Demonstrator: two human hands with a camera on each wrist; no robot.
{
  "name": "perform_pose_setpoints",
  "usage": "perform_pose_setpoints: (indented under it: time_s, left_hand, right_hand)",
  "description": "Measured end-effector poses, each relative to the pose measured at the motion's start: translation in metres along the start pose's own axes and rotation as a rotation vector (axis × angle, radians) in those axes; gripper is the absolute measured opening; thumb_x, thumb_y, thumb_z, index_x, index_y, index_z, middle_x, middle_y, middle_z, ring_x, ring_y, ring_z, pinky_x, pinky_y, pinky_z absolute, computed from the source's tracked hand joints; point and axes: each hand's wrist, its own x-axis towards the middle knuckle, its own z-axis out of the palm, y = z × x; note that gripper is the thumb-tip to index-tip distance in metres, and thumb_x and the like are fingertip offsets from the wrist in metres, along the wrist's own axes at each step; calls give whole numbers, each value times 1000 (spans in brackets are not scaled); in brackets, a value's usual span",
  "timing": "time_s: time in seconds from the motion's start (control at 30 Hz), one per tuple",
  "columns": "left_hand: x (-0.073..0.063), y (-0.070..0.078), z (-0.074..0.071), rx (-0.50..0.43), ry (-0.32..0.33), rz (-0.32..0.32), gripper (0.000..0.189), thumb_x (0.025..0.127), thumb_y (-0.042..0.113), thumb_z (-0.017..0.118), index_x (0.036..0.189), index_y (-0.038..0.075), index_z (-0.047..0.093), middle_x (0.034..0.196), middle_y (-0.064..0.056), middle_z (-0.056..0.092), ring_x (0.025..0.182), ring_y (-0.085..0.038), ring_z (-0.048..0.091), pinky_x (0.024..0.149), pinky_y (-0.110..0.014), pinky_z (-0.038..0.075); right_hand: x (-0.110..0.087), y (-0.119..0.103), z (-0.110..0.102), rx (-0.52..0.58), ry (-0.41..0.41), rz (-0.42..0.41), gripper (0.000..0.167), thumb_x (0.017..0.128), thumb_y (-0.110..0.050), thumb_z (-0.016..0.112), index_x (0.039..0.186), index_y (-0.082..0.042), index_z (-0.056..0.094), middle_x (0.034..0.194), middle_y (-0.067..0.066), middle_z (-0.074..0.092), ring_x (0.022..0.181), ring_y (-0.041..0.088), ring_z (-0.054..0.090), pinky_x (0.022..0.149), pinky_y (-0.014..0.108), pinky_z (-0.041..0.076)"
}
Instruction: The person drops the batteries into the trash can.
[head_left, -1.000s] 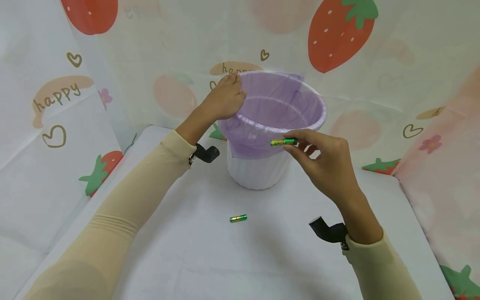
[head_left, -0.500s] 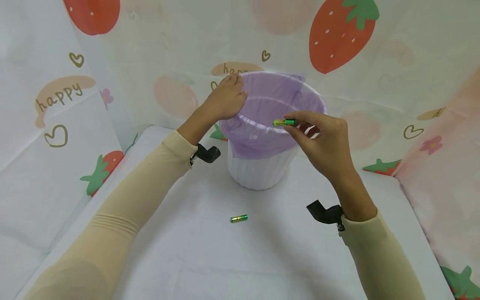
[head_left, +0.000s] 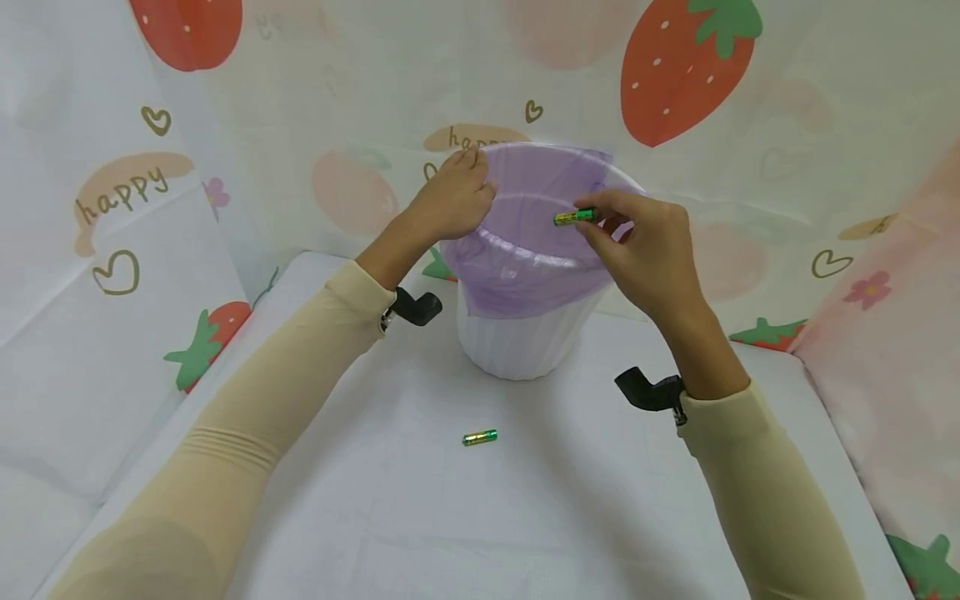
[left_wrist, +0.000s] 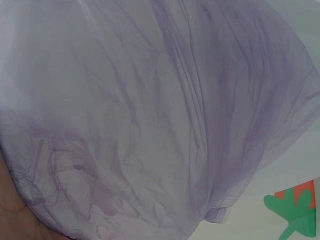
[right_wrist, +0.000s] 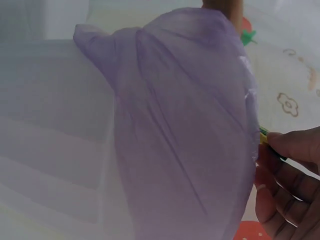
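Note:
A white trash bin (head_left: 517, 346) stands on the table, its mouth lined with a purple plastic bag (head_left: 517, 292) folded down over the rim. My left hand (head_left: 455, 196) grips the bin's rim at the left, fingers on the bag; in the left wrist view the bag (left_wrist: 150, 100) fills most of the picture. Over the right part of the mouth, my right hand (head_left: 648, 254) pinches a green and gold battery (head_left: 570, 217) between thumb and fingertips. The right wrist view has this battery (right_wrist: 263, 133) partly hidden behind the bag's edge. A second such battery (head_left: 480, 437) lies in front of the bin.
White cloth covers the table (head_left: 420, 517). Printed curtains with strawberries (head_left: 690, 75) and hearts hang behind the bin and on both sides. Each wrist carries a black camera mount, such as the right one (head_left: 648, 389).
My right hand has risen with the battery, from in front of the bin's outer side to over its mouth. The left hand keeps its place on the rim.

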Motion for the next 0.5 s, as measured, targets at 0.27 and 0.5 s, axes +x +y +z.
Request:
perform_pose_setpoints:
  time_s: [0.27,0.5]
  left_hand:
    - [0,0,0,7,-9,5,61,110,27,19,156,-12,10,167,-26,4,156,-33,-1,126,-31,-6]
    - [0,0,-1,11,-3,12,61,110,25,19,156,-13,10,166,-27,4,156,-33,0,126,-32,-5]
  right_hand:
    - [8,7,3,-38,-38,54,19,89,-3,78,108,-3,78,88,9,76,71,17,65,57,15,43]
    - [6,7,4,-68,-68,80,22,92,-6,75,114,-6,78,90,8,76,75,18,64,60,19,43]
